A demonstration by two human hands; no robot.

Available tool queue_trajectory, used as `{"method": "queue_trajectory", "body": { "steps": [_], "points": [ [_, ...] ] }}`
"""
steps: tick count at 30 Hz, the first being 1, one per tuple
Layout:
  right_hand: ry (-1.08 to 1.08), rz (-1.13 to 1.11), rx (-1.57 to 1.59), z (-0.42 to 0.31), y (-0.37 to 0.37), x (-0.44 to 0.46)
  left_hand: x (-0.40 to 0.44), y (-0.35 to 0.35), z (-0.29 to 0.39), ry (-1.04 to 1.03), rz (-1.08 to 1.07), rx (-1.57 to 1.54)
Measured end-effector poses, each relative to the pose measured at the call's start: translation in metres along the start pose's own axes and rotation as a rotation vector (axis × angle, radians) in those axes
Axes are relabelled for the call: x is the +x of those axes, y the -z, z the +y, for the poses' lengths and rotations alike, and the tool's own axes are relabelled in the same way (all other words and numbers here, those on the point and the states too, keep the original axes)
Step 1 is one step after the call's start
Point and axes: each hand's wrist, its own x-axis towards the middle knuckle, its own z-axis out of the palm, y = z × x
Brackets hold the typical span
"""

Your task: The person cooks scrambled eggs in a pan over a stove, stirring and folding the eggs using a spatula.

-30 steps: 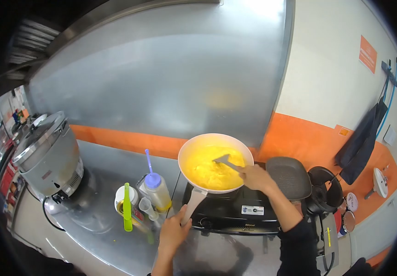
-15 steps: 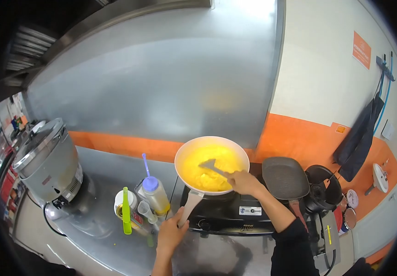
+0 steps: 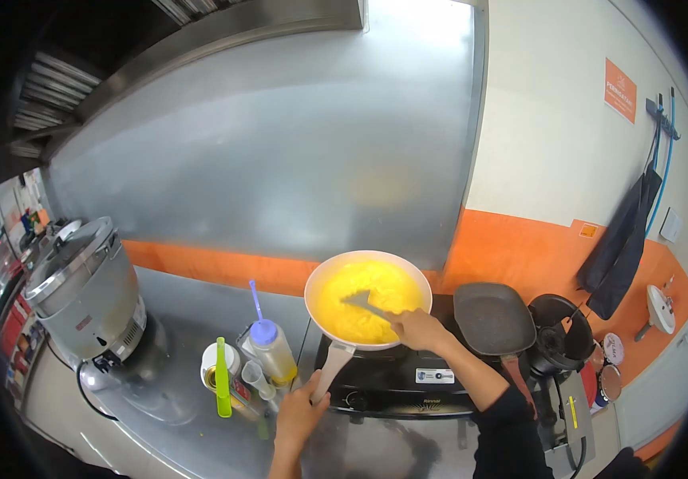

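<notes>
A light-coloured frying pan (image 3: 312, 313) sits over the black gas stove (image 3: 396, 391), its pale handle pointing toward me. Soft yellow egg (image 3: 360, 323) covers the pan's bottom and looks partly set in folds. My left hand (image 3: 299, 411) is closed around the pan handle (image 3: 333, 373). In my right hand (image 3: 421, 330) is a grey spatula (image 3: 366, 302), gripped by its handle, with the blade in the egg near the pan's middle. The fingers of the right hand hide most of the spatula handle.
Left of the stove stand a squeeze bottle (image 3: 272, 355) with a purple cap, a small clear cup (image 3: 256, 379) and a tub (image 3: 210, 363) with a green utensil (image 3: 223, 383) across it. A large rice cooker (image 3: 85, 295) is far left. A square grill pan (image 3: 494, 318) lies right.
The view has tilted up slightly, so the scene sits lower. The spatula has shifted a little within the egg. Both hands keep their grips.
</notes>
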Motion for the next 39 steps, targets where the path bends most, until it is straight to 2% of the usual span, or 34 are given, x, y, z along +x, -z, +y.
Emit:
{"method": "queue_trajectory", "body": {
  "steps": [1, 3, 4, 6, 9, 12, 14, 16, 19, 21, 22, 24, 27, 32, 36, 38, 39],
  "points": [
    [0.006, 0.004, -0.001, -0.009, 0.015, -0.014, 0.000, 0.001, -0.001, 0.022, -0.009, 0.008],
    [-0.021, -0.150, -0.034, -0.020, 0.051, -0.048, -0.001, 0.000, -0.002, 0.036, -0.012, 0.027],
    [-0.012, -0.149, -0.036, -0.020, 0.061, -0.057, 0.000, -0.001, -0.003, 0.047, -0.023, 0.043],
    [-0.143, -0.138, -0.202, -0.017, 0.073, -0.069, -0.001, 0.003, 0.003, 0.062, -0.016, 0.045],
    [-0.260, -0.058, -0.249, 0.001, 0.051, -0.032, -0.001, 0.008, 0.013, 0.100, -0.034, 0.045],
    [-0.150, -0.048, -0.103, 0.005, 0.015, 0.011, -0.002, 0.006, 0.010, 0.103, -0.035, 0.022],
    [-0.101, -0.018, -0.034, -0.002, 0.009, 0.012, 0.000, 0.006, 0.011, 0.099, -0.022, -0.005],
    [0.048, -0.034, 0.069, -0.006, 0.003, 0.007, 0.000, 0.005, 0.011, 0.092, -0.032, -0.001],
    [0.100, -0.154, 0.047, 0.005, 0.038, -0.030, 0.000, 0.007, 0.010, 0.091, -0.030, 0.026],
    [-0.032, -0.238, -0.019, -0.006, 0.075, -0.055, -0.001, 0.006, 0.008, 0.093, -0.027, 0.040],
    [-0.027, -0.242, -0.023, -0.004, 0.079, -0.055, -0.001, 0.005, 0.006, 0.063, -0.019, 0.041],
    [-0.190, -0.159, -0.211, -0.002, 0.084, -0.057, -0.002, 0.003, 0.004, 0.035, -0.015, 0.041],
    [-0.159, -0.095, -0.294, 0.011, 0.059, -0.017, -0.002, 0.003, 0.007, 0.036, -0.015, 0.079],
    [-0.026, -0.069, -0.045, 0.019, 0.005, 0.023, 0.000, -0.001, -0.002, -0.010, 0.011, 0.037],
    [0.076, -0.163, -0.031, 0.002, 0.061, -0.034, 0.000, 0.007, 0.010, 0.073, -0.026, 0.030],
    [-0.148, -0.239, -0.112, -0.010, 0.085, -0.055, 0.000, 0.008, 0.013, 0.098, -0.050, 0.026],
    [-0.145, -0.241, -0.114, -0.003, 0.079, -0.048, 0.000, 0.008, 0.012, 0.101, -0.049, 0.025]
  ]
}}
